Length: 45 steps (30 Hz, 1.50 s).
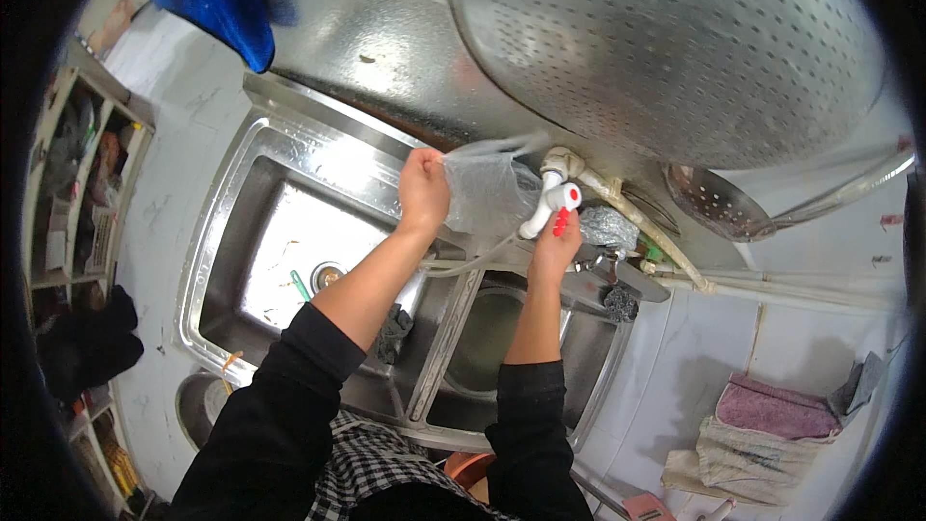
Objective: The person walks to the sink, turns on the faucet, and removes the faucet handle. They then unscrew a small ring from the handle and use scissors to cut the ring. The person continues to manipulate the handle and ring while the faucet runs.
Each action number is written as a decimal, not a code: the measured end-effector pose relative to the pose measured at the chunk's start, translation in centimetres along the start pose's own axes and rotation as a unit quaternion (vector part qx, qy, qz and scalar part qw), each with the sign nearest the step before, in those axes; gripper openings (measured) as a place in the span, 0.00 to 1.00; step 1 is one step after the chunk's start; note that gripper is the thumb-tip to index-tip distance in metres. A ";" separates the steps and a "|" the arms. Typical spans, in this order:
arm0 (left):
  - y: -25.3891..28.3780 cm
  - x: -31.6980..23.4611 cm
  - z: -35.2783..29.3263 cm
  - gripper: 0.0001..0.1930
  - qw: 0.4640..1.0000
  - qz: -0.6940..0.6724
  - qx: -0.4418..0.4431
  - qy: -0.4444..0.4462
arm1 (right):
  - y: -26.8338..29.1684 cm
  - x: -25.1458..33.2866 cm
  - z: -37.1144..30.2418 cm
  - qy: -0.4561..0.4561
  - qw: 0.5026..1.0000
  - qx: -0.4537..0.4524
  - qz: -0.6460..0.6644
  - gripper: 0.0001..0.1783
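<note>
My left hand (422,191) is closed on the edge of a clear plastic bag (482,191), held above the double sink's back rim. The bag stretches rightward to the white plastic tap (536,217), and its far end lies close by the tap. My right hand (554,249) is at the tap, fingers closed around its red lever (561,221). I cannot make out any water running from the spout. Just right of the tap sits a crumpled clear plastic bundle (610,229).
The left basin (231,275) holds a green-handled tool (300,286) and a dark rag (394,334). A round vessel (482,338) stands in the right basin. A big perforated steel colander (666,39) and a skimmer (719,201) hang behind. Towels (772,434) hang at right; shelves (82,174) stand left.
</note>
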<state>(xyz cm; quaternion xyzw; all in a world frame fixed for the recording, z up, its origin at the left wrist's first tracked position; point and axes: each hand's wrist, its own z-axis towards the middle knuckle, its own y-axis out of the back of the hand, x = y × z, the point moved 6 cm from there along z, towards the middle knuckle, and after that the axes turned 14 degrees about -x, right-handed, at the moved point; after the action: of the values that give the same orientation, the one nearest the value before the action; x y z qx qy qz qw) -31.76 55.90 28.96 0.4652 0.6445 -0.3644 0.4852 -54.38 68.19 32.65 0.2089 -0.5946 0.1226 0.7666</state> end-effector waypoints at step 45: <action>35.1 19.5 3.9 0.04 0.941 0.312 0.134 -0.013 | -3.0 8.0 -5.6 0.074 0.975 -0.113 -0.176 0.24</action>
<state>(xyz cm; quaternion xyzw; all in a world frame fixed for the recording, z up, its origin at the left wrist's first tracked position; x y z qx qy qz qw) 0.93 67.74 8.46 0.6985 0.4062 -0.2837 0.5164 -46.15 67.70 38.66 0.2126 -0.5004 -0.0667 0.8366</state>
